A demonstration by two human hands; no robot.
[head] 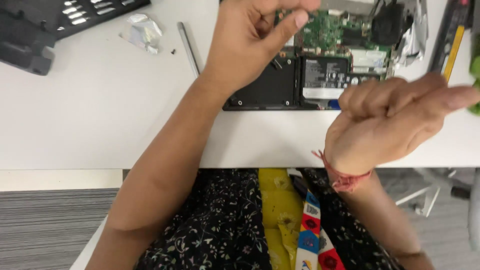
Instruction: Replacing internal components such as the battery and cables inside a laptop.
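**Two hands raised over an opened laptop**

While both hands are lifted above the white table (100, 100), an opened laptop (310, 70) lies in front of the person, with its bottom cover taken off. Its green circuit board (330, 27), a black battery (325, 72) and a dark flat panel (267, 85) on the left side are visible. The laptop is at the far middle of the table, partly hidden behind the hands.

The left hand (255, 40) is above the left part of the laptop. Its fingers are curled and the thumb (287, 27) points to the right; thumb and fingertips seem to be pinched together, but I cannot tell if something small is between them, because the fingertips reach the top edge of the picture.

The right hand (390, 120) is nearer to the camera, over the front edge of the table. It is closed like a loose fist, and no object shows inside it. A red thread bracelet (345, 177) is around its wrist.

On the table, left of the laptop, lies a thin grey metal rod (187, 47), and close to it one small dark screw (173, 51) and a crumpled piece of foil (142, 32). In the far left corner is a black tool case with screwdriver bits (85, 12). More crumpled foil (415, 35) lies at the right of the laptop.
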